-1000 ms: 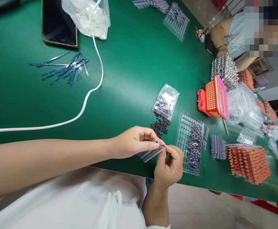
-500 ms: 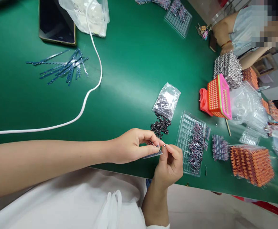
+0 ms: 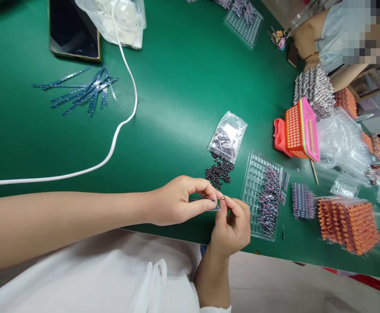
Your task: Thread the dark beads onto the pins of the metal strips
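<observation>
My left hand (image 3: 180, 201) pinches a small bluish strip (image 3: 214, 208) between thumb and fingers, with most of it hidden by the hand. Right beside it, my right hand (image 3: 230, 228) is closed, thumb and index fingertip pressed together at a tiny dark bead (image 3: 223, 198). The fingertips of both hands meet there. Just beyond them lies a loose heap of dark shiny beads (image 3: 218, 173), spilling from a clear plastic bag (image 3: 228, 135). To the right of my hands, a clear compartment tray (image 3: 253, 187) holds a pile of thin purple-blue pieces (image 3: 269, 202).
Blue strips (image 3: 92, 91) lie scattered at the left near a phone (image 3: 75, 32) and a white cable (image 3: 113, 150). Rightward stand a pink-orange basket (image 3: 302, 130), orange stacked pieces (image 3: 348, 224) and a purple-grey bundle (image 3: 303, 201). A person (image 3: 328, 34) sits at the far right.
The strip in my left hand has tilted, and less of it shows below the thumb. Both hands stay together at the bead. The view has shifted slightly.
</observation>
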`<state>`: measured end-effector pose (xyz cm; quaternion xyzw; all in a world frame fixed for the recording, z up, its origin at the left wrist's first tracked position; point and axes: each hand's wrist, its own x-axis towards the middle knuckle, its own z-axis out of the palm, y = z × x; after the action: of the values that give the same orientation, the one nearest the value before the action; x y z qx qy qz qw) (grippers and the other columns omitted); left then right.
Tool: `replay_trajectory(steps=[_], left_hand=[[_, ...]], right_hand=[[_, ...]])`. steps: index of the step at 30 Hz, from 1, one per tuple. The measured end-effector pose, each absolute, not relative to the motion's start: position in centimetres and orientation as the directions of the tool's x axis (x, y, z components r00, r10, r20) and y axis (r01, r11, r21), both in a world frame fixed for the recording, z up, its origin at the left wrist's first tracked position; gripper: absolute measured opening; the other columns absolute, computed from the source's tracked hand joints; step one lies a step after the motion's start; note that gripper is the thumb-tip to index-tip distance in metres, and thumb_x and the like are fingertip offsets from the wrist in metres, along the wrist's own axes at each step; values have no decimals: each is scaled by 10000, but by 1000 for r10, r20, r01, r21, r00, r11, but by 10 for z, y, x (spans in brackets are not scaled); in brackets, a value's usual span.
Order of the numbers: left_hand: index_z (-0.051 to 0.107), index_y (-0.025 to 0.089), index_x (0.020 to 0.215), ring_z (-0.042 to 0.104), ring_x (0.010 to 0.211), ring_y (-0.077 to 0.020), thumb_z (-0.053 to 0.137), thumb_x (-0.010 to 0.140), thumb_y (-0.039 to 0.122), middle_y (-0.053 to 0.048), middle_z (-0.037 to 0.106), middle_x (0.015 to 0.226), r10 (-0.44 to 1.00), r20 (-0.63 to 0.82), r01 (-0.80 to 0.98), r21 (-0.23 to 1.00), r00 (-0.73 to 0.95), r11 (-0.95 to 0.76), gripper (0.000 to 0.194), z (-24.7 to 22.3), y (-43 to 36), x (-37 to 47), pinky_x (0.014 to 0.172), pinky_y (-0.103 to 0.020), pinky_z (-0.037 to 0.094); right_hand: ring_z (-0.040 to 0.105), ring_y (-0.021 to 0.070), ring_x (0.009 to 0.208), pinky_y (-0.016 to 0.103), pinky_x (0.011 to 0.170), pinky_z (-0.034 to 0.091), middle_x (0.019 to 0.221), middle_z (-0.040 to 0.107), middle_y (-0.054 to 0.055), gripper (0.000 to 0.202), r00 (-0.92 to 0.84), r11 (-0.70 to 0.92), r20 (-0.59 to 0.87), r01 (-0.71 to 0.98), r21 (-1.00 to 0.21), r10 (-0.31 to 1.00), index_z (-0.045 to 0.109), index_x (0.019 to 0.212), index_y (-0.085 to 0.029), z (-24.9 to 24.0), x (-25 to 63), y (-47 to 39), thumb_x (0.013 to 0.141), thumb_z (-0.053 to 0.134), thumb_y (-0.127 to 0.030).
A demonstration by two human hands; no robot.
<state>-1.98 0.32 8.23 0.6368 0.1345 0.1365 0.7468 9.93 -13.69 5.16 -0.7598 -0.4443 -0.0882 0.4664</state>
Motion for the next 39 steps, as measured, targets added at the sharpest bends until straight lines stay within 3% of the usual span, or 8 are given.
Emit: replay_trajectory(steps=[5, 15, 20, 24, 27, 32, 39], left_hand=[[646, 159, 898, 669, 1072, -208, 554, 913, 195, -122, 734, 1079, 401, 102, -94, 995, 911, -39, 99, 81, 1, -20, 924, -339, 515], [637, 144, 906, 666, 1099, -214, 537, 922, 182, -139, 743, 1039, 400, 120, -98, 992, 909, -74, 108, 84, -2, -22, 925, -332, 509], [639, 146, 909, 671, 1079, -206, 548, 919, 199, -128, 739, 1064, 400, 97, -88, 995, 911, -41, 106, 83, -2, -21, 920, -326, 508], [656, 148, 936, 685, 1020, -200, 553, 926, 250, -106, 732, 1106, 385, -24, -8, 997, 923, 83, 146, 83, -2, -21, 872, -318, 522], [677, 147, 954, 687, 884, -185, 579, 912, 303, -81, 737, 1019, 413, -121, 55, 984, 902, 169, 189, 83, -1, -19, 785, -310, 534], [666, 140, 864, 625, 703, -146, 607, 878, 321, -31, 681, 797, 444, -202, 72, 954, 873, 292, 191, 85, -2, -16, 656, -276, 512], [663, 137, 863, 609, 693, -141, 604, 869, 321, -27, 667, 793, 429, -206, 84, 954, 879, 287, 193, 86, -1, -16, 636, -269, 497]], right_hand=[[669, 149, 775, 303, 669, 573, 873, 675, 25, 165, 595, -187, 553, 761, -621, 584, 673, 993, -238, 51, 99, -136, 857, 672, -145], [671, 136, 761, 280, 655, 562, 867, 688, 16, 188, 511, -228, 643, 851, -473, 571, 664, 1006, -250, 51, 97, -135, 853, 686, -143], [659, 138, 769, 289, 677, 560, 857, 671, 18, 165, 574, -188, 601, 791, -582, 556, 666, 971, -233, 51, 96, -134, 846, 679, -126], [627, 139, 754, 282, 629, 539, 834, 626, 16, 82, 658, -132, 499, 668, -733, 564, 654, 916, -211, 52, 97, -135, 855, 662, -157], [592, 122, 680, 255, 557, 489, 790, 589, 5, 28, 693, -65, 437, 570, -819, 574, 647, 866, -196, 52, 98, -137, 861, 648, -169], [563, 118, 646, 247, 526, 449, 751, 568, -3, 36, 695, 23, 410, 493, -870, 591, 630, 833, -194, 53, 98, -136, 855, 650, -175], [531, 103, 619, 228, 494, 413, 760, 569, -4, 53, 704, 69, 386, 434, -898, 596, 649, 841, -199, 52, 96, -134, 850, 652, -147]])
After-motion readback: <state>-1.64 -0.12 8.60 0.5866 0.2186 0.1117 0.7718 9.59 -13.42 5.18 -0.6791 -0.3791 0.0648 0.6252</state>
